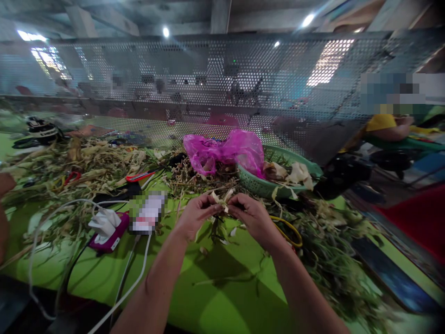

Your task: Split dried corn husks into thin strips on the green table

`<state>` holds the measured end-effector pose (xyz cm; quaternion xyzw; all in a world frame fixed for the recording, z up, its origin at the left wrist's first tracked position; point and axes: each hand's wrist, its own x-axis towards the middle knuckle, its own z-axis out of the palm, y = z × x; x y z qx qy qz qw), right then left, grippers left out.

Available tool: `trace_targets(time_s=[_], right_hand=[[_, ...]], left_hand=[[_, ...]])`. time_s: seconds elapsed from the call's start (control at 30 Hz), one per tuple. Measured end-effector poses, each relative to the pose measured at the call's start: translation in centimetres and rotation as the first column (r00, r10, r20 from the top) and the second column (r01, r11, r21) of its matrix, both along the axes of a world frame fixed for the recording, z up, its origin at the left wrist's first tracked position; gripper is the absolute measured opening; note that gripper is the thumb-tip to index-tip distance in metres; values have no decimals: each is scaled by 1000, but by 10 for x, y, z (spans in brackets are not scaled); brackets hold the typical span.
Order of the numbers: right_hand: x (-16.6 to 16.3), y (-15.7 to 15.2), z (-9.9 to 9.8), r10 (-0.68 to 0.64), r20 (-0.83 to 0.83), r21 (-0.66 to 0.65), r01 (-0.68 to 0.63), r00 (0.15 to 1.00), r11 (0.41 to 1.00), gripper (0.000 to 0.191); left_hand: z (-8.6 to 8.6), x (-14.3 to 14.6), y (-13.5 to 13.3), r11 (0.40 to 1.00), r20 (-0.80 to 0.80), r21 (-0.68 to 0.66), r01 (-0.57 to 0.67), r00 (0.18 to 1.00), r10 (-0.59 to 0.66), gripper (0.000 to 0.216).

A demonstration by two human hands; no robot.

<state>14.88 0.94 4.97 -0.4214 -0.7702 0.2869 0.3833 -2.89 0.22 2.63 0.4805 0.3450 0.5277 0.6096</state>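
Husk point(227, 198): pale, papery piece at the centre of the frame, held up above the lime-green table point(215, 297).
Left hand point(203, 211): thumb and fingers pinch one side of the husk.
Right hand point(248, 208): thumb and fingers pinch the other side, fingertips near those of the left.
Basket point(257, 184): green, perforated, right of centre, holding papery scraps point(297, 174); a magenta plastic bag point(245, 148) lies across its left side.
Plant heaps: dried stalks point(114, 157) at left, greener stems point(323, 236) at right.
Power strip point(120, 232): purple, lower left, carrying white plugs point(106, 222).
Cutter point(139, 176): red-handled, left of centre.
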Motion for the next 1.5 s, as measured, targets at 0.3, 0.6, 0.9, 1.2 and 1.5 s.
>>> trace_targets(time_s=[0.3, 0.6, 0.9, 1.2, 1.5], right_hand=[[0, -2, 6, 6, 69, 122, -14, 998, 992, 11], [-2, -5, 4, -7, 61, 159, -3, 998, 987, 8], [-9, -4, -1, -49, -221, -112, 25, 974, 993, 23], [-5, 2, -8, -109, -246, -66, 95, 963, 993, 16], [-3, 1, -7, -116, -5, 133, 115, 993, 984, 10]], left_hand=[[-8, 9, 4, 997, -19, -38, -68, 998, 67, 31], [-6, 18, -2, 994, -19, 26, -105, 994, 106, 23], [-6, 24, -6, 980, 85, -62, -188, 977, 193, 18], [0, 22, -6, 998, 57, 36, -56, 997, 54, 23], [-6, 15, -2, 995, -68, 75, -59, 996, 64, 23]])
